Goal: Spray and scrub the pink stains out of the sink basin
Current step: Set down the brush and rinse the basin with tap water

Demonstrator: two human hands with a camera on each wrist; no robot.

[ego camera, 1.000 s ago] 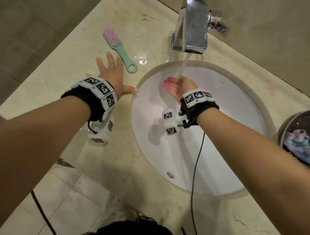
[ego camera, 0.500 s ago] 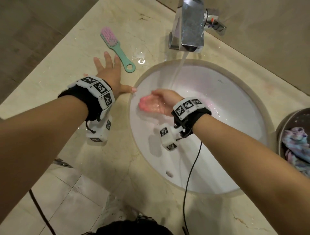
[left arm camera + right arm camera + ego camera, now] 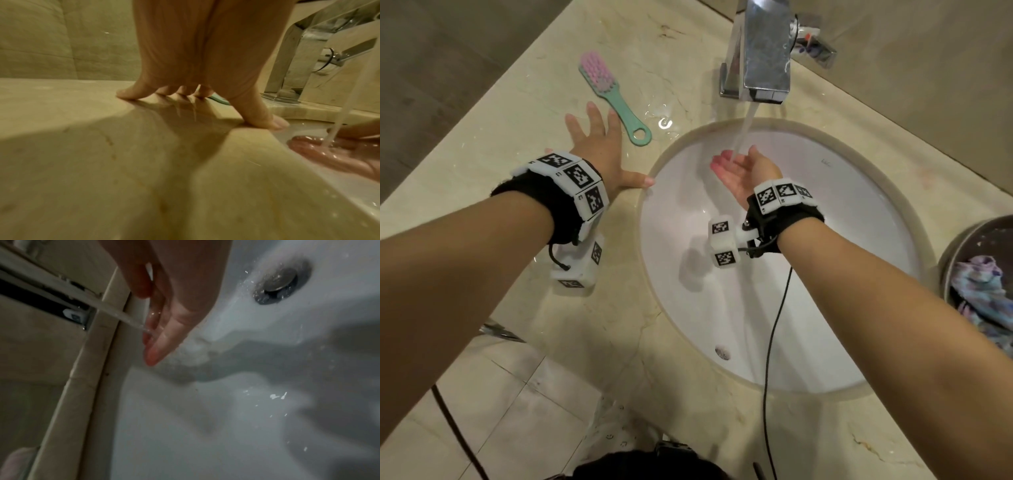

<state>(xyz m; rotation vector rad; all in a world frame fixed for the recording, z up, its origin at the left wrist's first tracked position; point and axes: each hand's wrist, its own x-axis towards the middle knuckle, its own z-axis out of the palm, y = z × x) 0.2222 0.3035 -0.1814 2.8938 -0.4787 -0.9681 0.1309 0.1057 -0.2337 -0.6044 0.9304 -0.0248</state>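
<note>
The white oval sink basin is set into a beige marble counter. Water runs from the chrome faucet onto my right hand, which is held palm up with straight, pink-tinted fingers under the stream and holds nothing. My left hand lies flat on the counter left of the basin, fingers spread, thumb tip at the basin rim. A teal scrub brush with pink bristles lies on the counter just beyond my left fingers. The drain shows in the right wrist view.
A dark round bin with crumpled coloured cloth stands at the right edge of the counter. A small puddle wets the counter between brush and faucet. A black cable hangs from my right wrist across the basin.
My right hand, which had swept left and down inside the basin, has come back up under the water stream. My left hand has stayed flat on the counter.
</note>
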